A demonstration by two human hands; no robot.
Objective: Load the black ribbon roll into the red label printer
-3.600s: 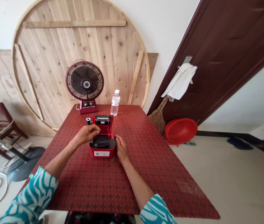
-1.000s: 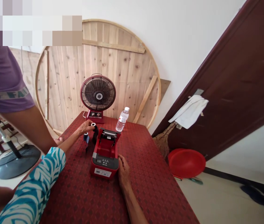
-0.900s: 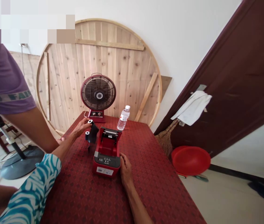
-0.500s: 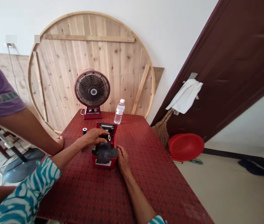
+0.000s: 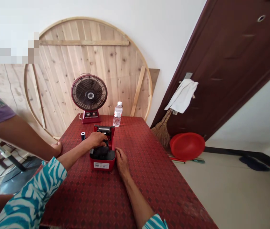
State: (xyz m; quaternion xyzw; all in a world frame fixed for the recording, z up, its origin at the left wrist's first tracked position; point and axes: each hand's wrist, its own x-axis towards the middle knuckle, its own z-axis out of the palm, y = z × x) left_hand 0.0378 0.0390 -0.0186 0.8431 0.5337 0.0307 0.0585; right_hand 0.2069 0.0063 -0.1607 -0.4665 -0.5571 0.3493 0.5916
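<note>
A red and black label printer stands on the table with its lid raised and a white label on its front. My left hand reaches into it from the left, fingers curled around a roll of black ribbon that they mostly hide. Some of the dark ribbon shows below the fingers. Against the printer's right side is my right hand, its fingers bent and holding the case. A small dark roll with a white core stands upright just left of the printer.
A fan and a water bottle stand at the back of the red patterned table. Another person's arm leans on its left edge. Right of the table are a broom and a red basin.
My left hand has lowered the ribbon roll into the printer. The ribbon that draped over the front is drawn in, uncovering the white label. My right hand stays at the side.
</note>
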